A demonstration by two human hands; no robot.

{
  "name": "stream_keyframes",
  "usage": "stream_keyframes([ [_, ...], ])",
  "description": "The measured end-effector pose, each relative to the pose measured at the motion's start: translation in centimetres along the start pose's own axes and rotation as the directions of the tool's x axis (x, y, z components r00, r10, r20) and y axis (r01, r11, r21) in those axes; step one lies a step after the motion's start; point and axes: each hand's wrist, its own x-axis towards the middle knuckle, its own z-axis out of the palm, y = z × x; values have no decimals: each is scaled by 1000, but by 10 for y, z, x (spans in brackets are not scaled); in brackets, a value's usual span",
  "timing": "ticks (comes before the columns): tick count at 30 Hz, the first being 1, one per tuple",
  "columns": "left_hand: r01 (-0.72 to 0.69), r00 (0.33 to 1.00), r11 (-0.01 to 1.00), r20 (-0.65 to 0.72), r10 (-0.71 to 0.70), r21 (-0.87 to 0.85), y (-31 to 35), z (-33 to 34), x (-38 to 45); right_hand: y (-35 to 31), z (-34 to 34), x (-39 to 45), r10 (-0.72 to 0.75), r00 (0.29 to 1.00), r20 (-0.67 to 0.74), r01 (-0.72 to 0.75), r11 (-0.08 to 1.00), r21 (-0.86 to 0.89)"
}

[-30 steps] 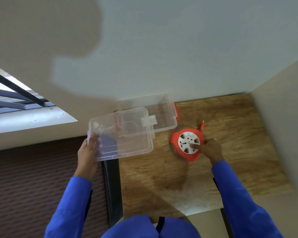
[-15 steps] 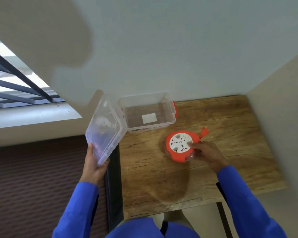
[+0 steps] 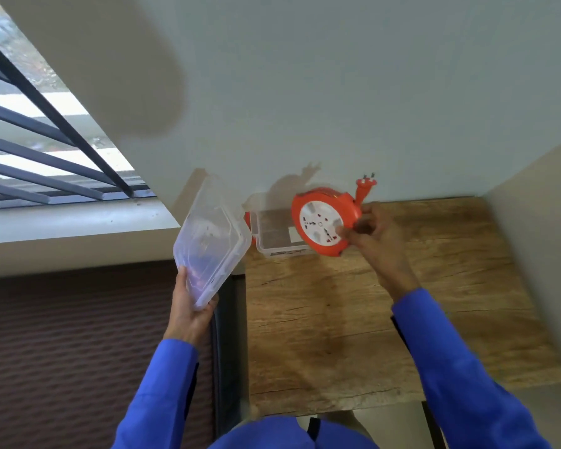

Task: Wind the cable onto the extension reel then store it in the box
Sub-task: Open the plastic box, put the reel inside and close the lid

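An orange extension reel with a white socket face is held tilted in the air by my right hand, just over the right part of the clear plastic box. The reel's orange plug sticks up at its upper right. The box stands open at the back left of the wooden table, against the wall. My left hand grips the clear lid by its lower end and holds it tilted, off the table's left edge.
The pale wall rises right behind the box, and a side wall borders the table on the right. Left of the table lie a dark ribbed floor and a window sill with dark bars.
My right hand has lifted the reel off the table and carried it back and left, over the box. The lid stays raised in my left hand.
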Motion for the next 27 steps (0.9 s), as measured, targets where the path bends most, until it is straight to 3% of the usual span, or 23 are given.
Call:
stream_keyframes([
  [3, -21, 999, 1000, 28, 20, 11, 8, 3, 1, 3, 35, 24, 10, 1000, 18, -10, 1000, 8],
  [6, -42, 999, 999, 25, 42, 15, 13, 4, 3, 16, 62, 42, 103, 993, 50, -107, 991, 85],
  [11, -84, 995, 992, 65, 78, 91, 13, 13, 6, 39, 87, 62, 227, 966, 123, -237, 969, 67],
  [15, -49, 998, 997, 44, 46, 65, 4, 23, 15, 51, 89, 76, 307, 909, 283, -329, 944, 35],
  [18, -9, 1000, 999, 9, 9, 38, -7, 29, 26, 59, 93, 85, 410, 843, 349, -405, 910, -90],
  [22, 22, 1000, 1000, -1, -22, 2, -21, 38, 35, 71, 102, 94, 501, 837, 220, -435, 853, -287],
  [27, 44, 999, 999, -2, -44, -18, -33, 50, 41, 74, 114, 102, 518, 843, 146, -443, 821, -359],
])
